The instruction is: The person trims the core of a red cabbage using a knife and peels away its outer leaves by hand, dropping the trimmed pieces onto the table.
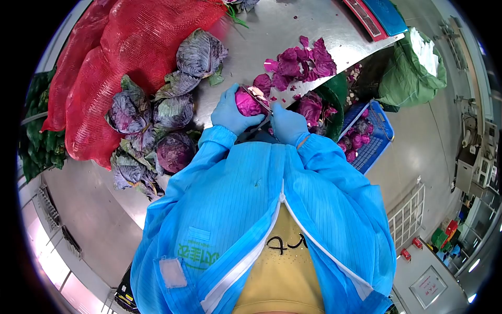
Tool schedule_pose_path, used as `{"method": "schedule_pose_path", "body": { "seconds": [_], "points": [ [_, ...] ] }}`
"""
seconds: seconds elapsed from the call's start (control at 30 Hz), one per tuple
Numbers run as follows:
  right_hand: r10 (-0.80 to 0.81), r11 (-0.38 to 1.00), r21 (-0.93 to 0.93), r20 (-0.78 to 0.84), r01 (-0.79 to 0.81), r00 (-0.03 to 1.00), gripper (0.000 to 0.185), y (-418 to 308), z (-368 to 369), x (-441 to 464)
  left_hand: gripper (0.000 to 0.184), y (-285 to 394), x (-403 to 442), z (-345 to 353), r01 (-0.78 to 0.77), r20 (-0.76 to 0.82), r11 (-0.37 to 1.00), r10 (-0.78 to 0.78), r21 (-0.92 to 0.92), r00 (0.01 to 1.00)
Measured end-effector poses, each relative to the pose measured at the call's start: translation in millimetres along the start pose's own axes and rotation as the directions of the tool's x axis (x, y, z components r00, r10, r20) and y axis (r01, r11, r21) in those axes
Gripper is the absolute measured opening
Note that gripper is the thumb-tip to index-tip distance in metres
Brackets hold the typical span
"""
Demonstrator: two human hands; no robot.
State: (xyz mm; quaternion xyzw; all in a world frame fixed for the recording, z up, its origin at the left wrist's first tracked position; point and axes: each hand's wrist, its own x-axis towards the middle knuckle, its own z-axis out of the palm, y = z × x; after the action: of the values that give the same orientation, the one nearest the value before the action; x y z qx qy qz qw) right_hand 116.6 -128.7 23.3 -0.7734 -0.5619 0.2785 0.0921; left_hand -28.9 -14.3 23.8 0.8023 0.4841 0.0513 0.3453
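My left hand (228,111), in a blue glove, is wrapped round the side of a red cabbage (246,103) whose pale cut stem end faces right. In my right hand (289,124), also gloved in blue, is a knife (262,102); its thin blade lies against the cabbage at the stem end, and the handle is hidden in my fist. Just beyond the cabbage is a loose purple leaf (262,82). A pile of stripped purple leaves (303,64) lies farther back on the metal table (250,44).
Several untrimmed red cabbages (175,111) and red mesh sacks (137,39) sit at left. At right are a dark green bin (336,99) with leaves, a blue crate (380,128) of peeled cabbages, a green sack (405,78) and a red-and-blue object (374,18) on the table edge.
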Motion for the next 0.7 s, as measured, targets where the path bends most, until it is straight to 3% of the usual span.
{"method": "schedule_pose_path", "body": {
  "seconds": [0.13, 0.33, 0.4, 0.47, 0.57, 0.6, 0.67, 0.7],
  "points": [
    [-0.057, 0.998, -0.028, -0.117, 0.054, 0.991, 0.017, 7, 8, 11, 0.111, 5, -1, -4, 0.011, 0.036, 1.0, -0.011, 0.007, 0.999],
    [0.013, 1.0, 0.027, -0.013, -0.013, 1.0, 0.015, 2, -4, -4, 0.111, 5, 5, -6, -0.013, 0.05, 0.999, 0.011, 0.043, 0.999],
    [0.014, 1.0, -0.017, -0.153, -0.017, 0.988, 0.017, 13, 10, 17, 0.11, 9, 4, -5, -0.007, 0.057, 0.996, 0.002, 0.088, 0.998],
    [0.136, 0.978, -0.165, 0.029, -0.129, 0.99, 0.023, 18, 7, 50, 0.11, 7, 2, -2, -0.092, 0.071, 0.992, 0.086, 0.088, 0.994],
    [0.142, 0.99, 0.02, -0.049, -0.141, 0.989, 0.024, 23, 1, 31, 0.107, -10, 5, -3, -0.098, 0.006, 0.995, 0.098, -0.005, 0.995],
    [0.263, 0.965, -0.024, 0.074, -0.262, 0.962, 0.032, 23, -7, 32, 0.107, -17, 2, -3, -0.099, 0.0, 0.994, 0.1, -0.052, 0.995],
    [0.138, 0.985, 0.117, -0.086, -0.127, 0.987, 0.044, 48, 11, 26, 0.108, -23, -2, 0, -0.117, -0.006, 0.988, 0.117, -0.099, 0.993],
    [0.14, 0.985, 0.114, -0.084, -0.13, 0.987, 0.044, 47, 13, 23, 0.109, -27, -5, 2, -0.182, -0.034, 0.974, 0.179, -0.131, 0.983]
  ]
}}
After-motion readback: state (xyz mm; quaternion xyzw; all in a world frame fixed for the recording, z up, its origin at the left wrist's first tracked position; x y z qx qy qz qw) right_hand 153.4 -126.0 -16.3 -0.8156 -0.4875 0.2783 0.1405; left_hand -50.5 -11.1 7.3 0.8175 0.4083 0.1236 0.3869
